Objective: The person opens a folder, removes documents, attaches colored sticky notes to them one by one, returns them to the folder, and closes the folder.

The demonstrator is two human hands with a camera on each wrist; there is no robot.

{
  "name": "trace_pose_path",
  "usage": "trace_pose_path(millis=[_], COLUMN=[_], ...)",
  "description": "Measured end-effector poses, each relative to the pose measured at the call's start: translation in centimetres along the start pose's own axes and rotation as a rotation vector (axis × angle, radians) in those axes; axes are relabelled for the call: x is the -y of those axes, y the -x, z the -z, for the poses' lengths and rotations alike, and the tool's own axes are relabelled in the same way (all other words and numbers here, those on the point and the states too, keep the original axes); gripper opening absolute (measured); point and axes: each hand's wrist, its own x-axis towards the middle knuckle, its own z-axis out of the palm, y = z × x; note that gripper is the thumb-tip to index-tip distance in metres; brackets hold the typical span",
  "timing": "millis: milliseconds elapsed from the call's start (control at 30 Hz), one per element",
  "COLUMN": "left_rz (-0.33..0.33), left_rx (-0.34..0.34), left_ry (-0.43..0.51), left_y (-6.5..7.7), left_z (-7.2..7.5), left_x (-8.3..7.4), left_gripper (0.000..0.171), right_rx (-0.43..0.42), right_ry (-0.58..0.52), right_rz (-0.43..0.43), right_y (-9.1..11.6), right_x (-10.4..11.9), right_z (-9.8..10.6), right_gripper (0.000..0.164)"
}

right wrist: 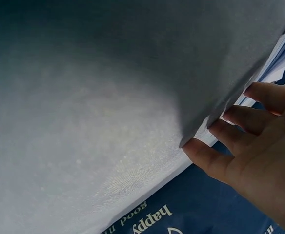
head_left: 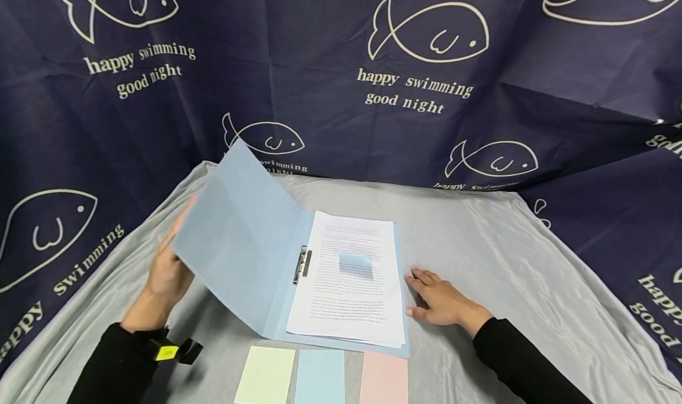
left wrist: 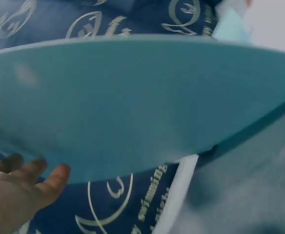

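Note:
A light blue folder (head_left: 341, 346) lies open on the cloth, its cover (head_left: 240, 232) tilted up on the left. Behind that cover, my left hand (head_left: 167, 273) touches it with extended fingers; the left wrist view shows the fingertips (left wrist: 59, 173) against its underside. Printed sheets (head_left: 346, 312) lie in the folder beside a metal clip (head_left: 302, 265) at the spine. A small blue note (head_left: 356, 265) sits on the top sheet. Just right of the folder, my right hand (head_left: 439, 300) rests on the cloth, fingers spread and holding nothing.
Pale green (head_left: 264, 375), blue (head_left: 321, 377) and pink (head_left: 385, 378) note pads lie in a row before the folder. A grey cloth (head_left: 463, 238) covers the table. Behind hangs a dark blue curtain (head_left: 319, 48) printed with fish.

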Motion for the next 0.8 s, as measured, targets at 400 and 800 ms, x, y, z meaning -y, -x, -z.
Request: trace_pose_path(millis=[400, 800], left_rz=[-0.028, 0.061], left_rx=[0.107, 0.268], left_ry=[-0.608, -1.012], left_y=[-2.0, -3.0], left_z=[-3.7, -5.8], left_x=[2.6, 4.8], left_gripper=[0.055, 0.068], right_rx=[0.029, 0.025], right_ry=[-0.013, -0.007], right_rz=[-0.014, -0.010], right_y=[0.1, 0.3], right_x=[0.4, 0.4], right_z=[0.2, 0.2], right_gripper=[0.075, 0.075])
